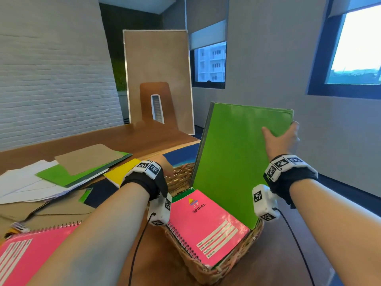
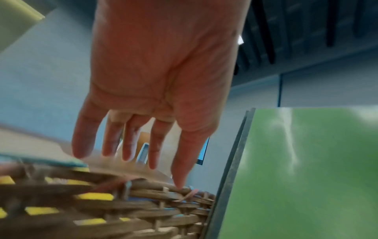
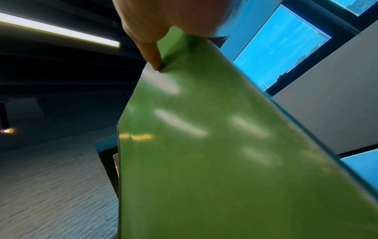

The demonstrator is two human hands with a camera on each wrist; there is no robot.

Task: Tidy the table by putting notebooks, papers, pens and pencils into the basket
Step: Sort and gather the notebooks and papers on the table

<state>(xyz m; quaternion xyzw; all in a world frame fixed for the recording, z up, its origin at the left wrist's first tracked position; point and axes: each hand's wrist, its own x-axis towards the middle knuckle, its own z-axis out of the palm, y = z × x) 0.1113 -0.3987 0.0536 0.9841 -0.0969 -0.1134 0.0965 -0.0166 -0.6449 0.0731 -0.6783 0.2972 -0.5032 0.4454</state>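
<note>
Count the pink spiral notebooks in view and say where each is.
2. One pink spiral notebook lies in the wicker basket; another lies on the table at lower left. Others may be hidden under papers.

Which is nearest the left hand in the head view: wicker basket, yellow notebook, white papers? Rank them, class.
From the left hand:
1. Wicker basket, thumb touching its rim.
2. Yellow notebook, just left of the wrist.
3. White papers, far left on the table.

A wooden tabletop (image 1: 144, 137) runs back toward a white brick wall (image 1: 51, 79); a brown chair back (image 1: 157, 104) stands at its far edge; a framed cork board (image 1: 156, 58) leans behind it; two dark-framed windows (image 1: 210, 62) show daylight.
</note>
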